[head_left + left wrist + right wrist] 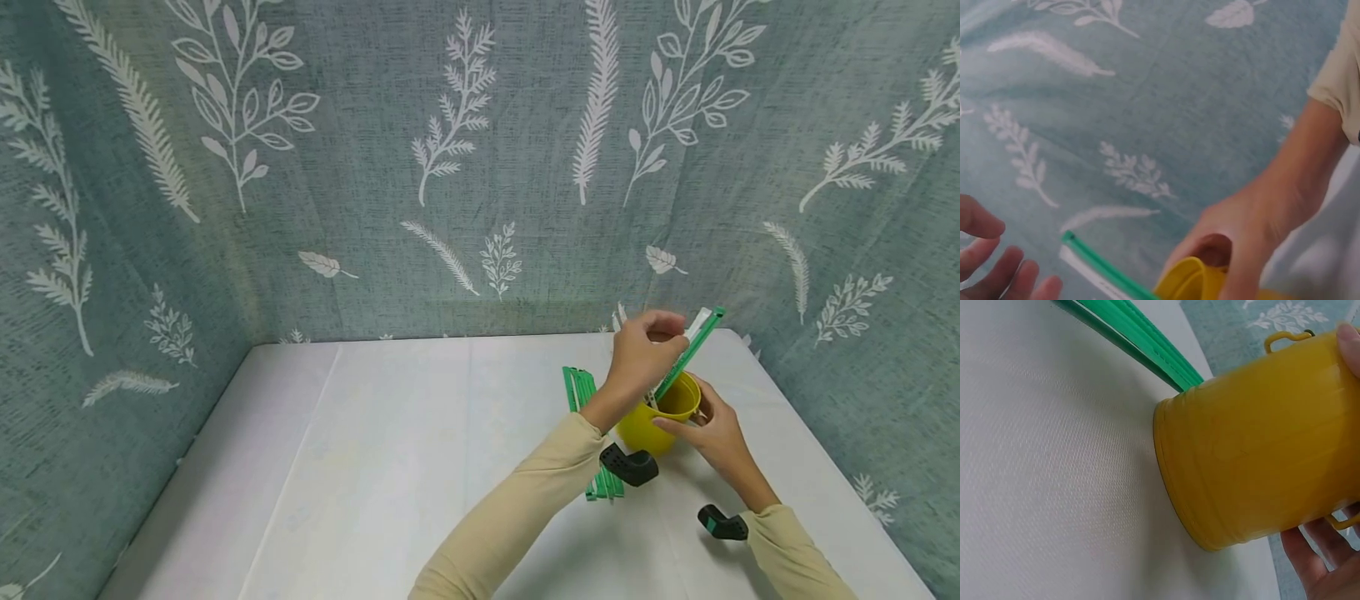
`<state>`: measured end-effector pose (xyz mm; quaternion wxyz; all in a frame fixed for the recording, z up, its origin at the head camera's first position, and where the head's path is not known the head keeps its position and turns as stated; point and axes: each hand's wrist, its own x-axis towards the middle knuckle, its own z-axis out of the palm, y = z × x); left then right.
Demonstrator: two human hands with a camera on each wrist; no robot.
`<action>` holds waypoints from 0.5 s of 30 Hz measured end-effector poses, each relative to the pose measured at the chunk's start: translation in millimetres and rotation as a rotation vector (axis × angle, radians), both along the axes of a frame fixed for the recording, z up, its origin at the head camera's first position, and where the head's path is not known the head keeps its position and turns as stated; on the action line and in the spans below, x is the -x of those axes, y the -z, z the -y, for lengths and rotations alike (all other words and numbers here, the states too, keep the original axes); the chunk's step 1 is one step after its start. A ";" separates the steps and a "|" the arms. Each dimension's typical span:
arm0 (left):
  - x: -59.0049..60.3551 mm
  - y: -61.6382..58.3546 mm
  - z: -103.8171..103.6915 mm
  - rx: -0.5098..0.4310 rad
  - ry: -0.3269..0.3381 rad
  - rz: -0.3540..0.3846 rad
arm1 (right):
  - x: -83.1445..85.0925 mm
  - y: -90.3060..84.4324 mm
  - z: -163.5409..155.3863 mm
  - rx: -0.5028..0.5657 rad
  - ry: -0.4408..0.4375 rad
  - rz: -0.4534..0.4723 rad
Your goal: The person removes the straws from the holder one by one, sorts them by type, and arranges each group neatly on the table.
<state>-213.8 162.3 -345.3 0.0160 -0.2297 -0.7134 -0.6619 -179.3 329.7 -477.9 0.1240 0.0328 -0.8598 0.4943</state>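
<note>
My right hand (718,429) holds a small yellow metal pail (639,431) at its rim, thumb on the near side and fingers round the outside. The pail has small side handles, and its base is at the white tabletop in the right wrist view. A long thin green stick (692,350) leans in the pail beside a white one (698,320). Above the rim, my left hand (643,357) hovers close to the sticks. Its fingers (1007,269) are loosely bent and spread in the left wrist view, with nothing between them. Part of the pail's mouth is hidden behind it.
A bundle of green sticks (581,387) lies on the white table (390,467) left of the pail, partly covered by the left forearm. Grey-green leaf-patterned cloth (517,167) hangs behind and at both sides. Black wrist devices (630,467) sit at both sleeves.
</note>
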 end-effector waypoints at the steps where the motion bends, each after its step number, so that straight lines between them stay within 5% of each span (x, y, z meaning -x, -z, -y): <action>1: 0.7 1.8 -2.1 0.013 -0.008 -0.006 | 0.1 0.1 -0.5 0.001 -0.006 -0.001; 15: 5.0 29.1 -29.5 0.185 -0.061 0.024 | -1.2 -0.7 0.0 -0.018 -0.023 -0.032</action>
